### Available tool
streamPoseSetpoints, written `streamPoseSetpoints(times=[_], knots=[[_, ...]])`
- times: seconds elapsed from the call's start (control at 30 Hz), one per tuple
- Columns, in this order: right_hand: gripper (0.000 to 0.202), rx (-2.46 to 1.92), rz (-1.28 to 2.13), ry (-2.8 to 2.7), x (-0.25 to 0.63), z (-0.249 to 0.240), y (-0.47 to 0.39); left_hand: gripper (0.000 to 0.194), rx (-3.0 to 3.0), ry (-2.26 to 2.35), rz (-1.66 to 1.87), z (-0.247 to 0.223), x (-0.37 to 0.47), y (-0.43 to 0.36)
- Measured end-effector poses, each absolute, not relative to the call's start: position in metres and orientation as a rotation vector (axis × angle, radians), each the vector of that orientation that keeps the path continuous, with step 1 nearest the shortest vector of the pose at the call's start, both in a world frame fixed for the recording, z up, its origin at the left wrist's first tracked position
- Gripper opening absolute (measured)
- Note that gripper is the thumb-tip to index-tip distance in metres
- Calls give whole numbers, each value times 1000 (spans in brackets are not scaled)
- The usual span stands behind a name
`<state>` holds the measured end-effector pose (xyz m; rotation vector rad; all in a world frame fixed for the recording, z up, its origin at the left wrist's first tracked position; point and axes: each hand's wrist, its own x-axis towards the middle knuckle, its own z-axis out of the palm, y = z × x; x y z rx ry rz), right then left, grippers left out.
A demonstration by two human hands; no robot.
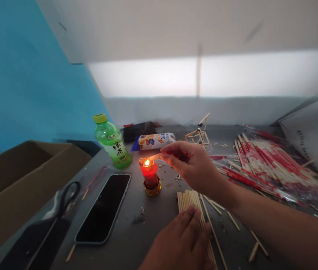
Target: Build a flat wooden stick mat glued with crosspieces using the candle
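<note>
A lit red candle [149, 173] stands in a gold holder [153, 188] on the grey table [130, 225]. My right hand [188, 163] reaches in from the right and pinches a short wooden stick [155, 156], whose far end is at the flame. Below it, my left hand [180, 240] lies on a row of light wooden sticks [188, 198], its fingers stretched over them. The sticks lie side by side, and part of the row is hidden under the hand.
Left of the candle are a phone [105, 208], a green bottle [113, 144] and an open cardboard box [26, 168]. Behind are a snack packet [155, 141] and a small stick frame [199, 135]. Red-and-white wrapped chopsticks [271, 161] lie right, with loose sticks nearer.
</note>
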<state>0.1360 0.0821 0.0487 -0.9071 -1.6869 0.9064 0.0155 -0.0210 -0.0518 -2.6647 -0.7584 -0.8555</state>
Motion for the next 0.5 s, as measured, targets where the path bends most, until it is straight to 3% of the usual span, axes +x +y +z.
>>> streamPoseSetpoints(times=[0.5], knots=[[14,-883,950,-1681,133,46,82,42,-2689,-786,-789,-56,15,-22]])
